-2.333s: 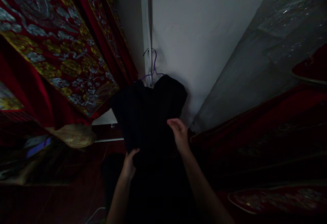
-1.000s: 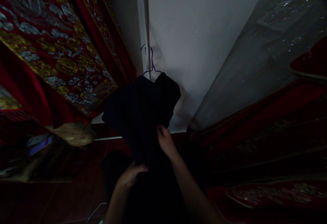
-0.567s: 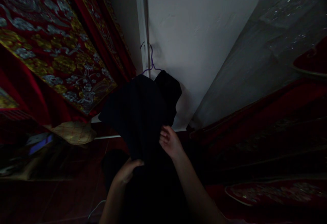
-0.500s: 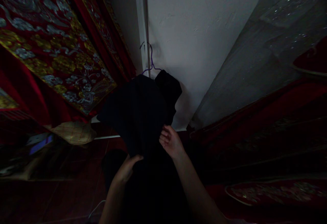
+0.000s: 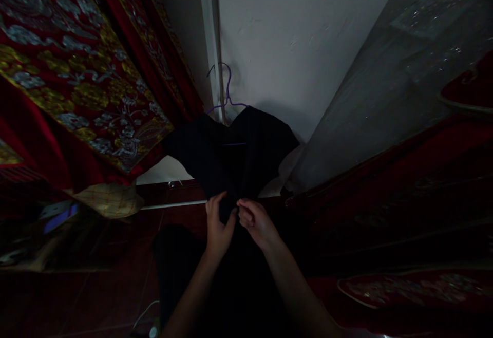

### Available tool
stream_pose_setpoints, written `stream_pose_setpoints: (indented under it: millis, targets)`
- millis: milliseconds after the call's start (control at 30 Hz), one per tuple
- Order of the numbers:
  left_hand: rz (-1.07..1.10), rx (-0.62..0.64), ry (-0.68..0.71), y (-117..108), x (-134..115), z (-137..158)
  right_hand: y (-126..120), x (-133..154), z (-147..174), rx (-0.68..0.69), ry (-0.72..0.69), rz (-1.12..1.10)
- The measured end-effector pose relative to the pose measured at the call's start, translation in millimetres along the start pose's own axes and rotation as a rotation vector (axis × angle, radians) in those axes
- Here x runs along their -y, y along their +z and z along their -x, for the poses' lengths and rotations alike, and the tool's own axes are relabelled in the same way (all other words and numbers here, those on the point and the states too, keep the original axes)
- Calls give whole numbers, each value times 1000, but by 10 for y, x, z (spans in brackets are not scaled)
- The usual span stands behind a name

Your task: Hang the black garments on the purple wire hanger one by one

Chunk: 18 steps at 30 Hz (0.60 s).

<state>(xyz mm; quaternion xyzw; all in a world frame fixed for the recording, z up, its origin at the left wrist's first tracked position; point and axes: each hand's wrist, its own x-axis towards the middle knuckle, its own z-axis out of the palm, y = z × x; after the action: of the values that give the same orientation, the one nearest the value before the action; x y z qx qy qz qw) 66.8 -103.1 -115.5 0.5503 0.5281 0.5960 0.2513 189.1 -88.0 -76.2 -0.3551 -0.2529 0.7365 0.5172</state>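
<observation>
A white painted wall point(image 5: 292, 60) is seen behind everything, flanked at the right by translucent, glinting plastic sheeting point(image 5: 385, 96). At the left, a red cloth embroidered in gold and silver point(image 5: 92, 96) is hung at a slant, above a dark red tiled floor point(image 5: 108, 297). Between them, a dark navy, open-necked garment point(image 5: 265, 143) is suspended at the centre, its lower part lost in shadow. A tan checked cloth bundle point(image 5: 110, 199) is tucked beneath the embroidery. At the garment's front, below the neck opening, the left hand point(image 5: 220, 230) is placed with thumb and fingers parted in a V against the fabric. Just beside it, the fabric's edge is pinched between thumb and forefinger of the right hand point(image 5: 257, 220), its other fingers curled. The garment's shoulders are carried by a thin purple hanger point(image 5: 228, 86).
</observation>
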Motion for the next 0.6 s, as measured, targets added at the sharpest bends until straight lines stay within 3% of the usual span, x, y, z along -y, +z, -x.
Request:
stream_pose_setpoints:
  millis: [67,167,400,500,600]
  targets:
    - [13,88,-12,84,-20,-24,17,-7,20,0,-43,71]
    - [26,89,-13,143,-37,-81,27,35,35,-17,-65,134]
    - [-26,103,241,142,10,-125,49,154,-40,-134,-132,146]
    - [-71,92,228,143,68,-83,151,337,-159,-132,-188,155]
    - [-128,75,159,158,132,-17,365,703,-343,-45,-261,160]
